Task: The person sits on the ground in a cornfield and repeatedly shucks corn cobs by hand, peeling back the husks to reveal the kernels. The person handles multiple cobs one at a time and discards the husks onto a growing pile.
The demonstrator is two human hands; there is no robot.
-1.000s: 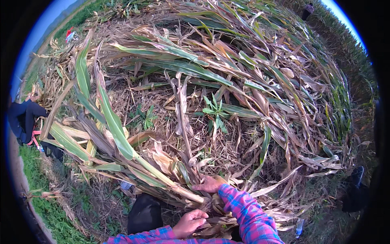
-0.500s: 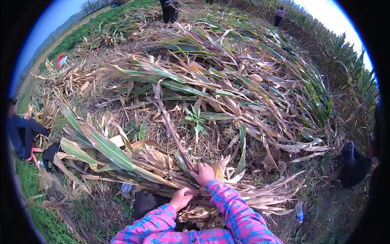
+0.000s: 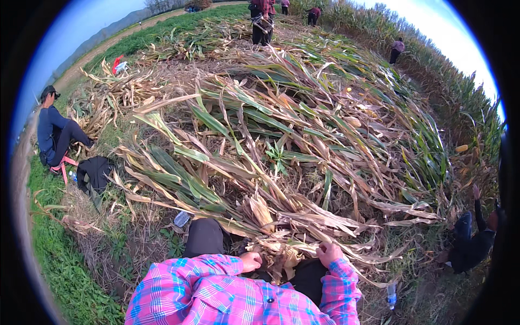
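Observation:
Cut corn stalks (image 3: pixel 189 184) with green and dried leaves lie across the ground in front of me, their near ends by my lap. A pale husked corn ear (image 3: pixel 261 213) stands out among them. My left hand (image 3: pixel 251 261) is curled beside the dry husks (image 3: pixel 276 254) between my knees; what its fingers hold, if anything, is hidden. Farther right, my right hand (image 3: pixel 329 253) has its fingers bent in at the near ends of the stalks, and a dry stalk appears to be in its grip.
At left a seated person (image 3: pixel 57 130) is beside a black bag (image 3: pixel 95 172). Another person (image 3: pixel 471 238) is low at right. Plastic bottles lie near my left knee (image 3: pixel 182 219) and right side (image 3: pixel 391 296). Several people stand farther off, near standing corn (image 3: pixel 433 70).
My hands have come apart, the right one shifting right. The stalk it gripped now lies over the pile. My view has tilted up, bringing more people and the husked ear into sight.

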